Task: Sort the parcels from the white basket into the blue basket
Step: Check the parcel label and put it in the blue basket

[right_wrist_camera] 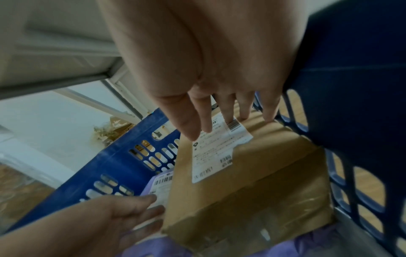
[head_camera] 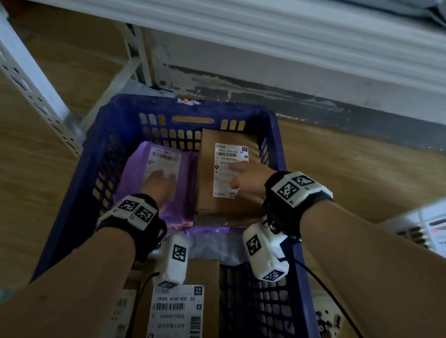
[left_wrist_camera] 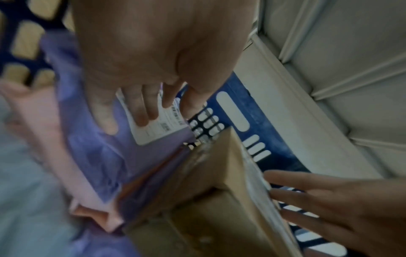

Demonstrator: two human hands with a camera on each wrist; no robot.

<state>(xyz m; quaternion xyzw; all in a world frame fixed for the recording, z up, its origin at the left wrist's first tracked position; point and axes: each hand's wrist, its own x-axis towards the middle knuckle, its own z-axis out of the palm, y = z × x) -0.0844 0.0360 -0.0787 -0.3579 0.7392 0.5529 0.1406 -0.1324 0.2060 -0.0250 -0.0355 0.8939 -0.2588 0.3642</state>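
The blue basket (head_camera: 190, 108) stands on the wooden floor below me. Inside at its far end, a purple plastic parcel (head_camera: 134, 179) lies on the left and a brown cardboard box (head_camera: 207, 190) on the right, each with a white label. My left hand (head_camera: 159, 181) rests flat on the purple parcel (left_wrist_camera: 98, 156), fingers straight on its label. My right hand (head_camera: 245, 177) lies flat on the box (right_wrist_camera: 252, 182), its fingers (right_wrist_camera: 206, 121) extended over the label. Neither hand grips anything. The white basket (head_camera: 445, 224) shows at the right edge.
A second labelled cardboard box (head_camera: 177, 318) lies at the basket's near end under my forearms. A pink parcel (head_camera: 183, 224) peeks from under the purple one. A white metal rack leg (head_camera: 10, 68) and a shelf beam (head_camera: 255, 20) stand close behind the basket.
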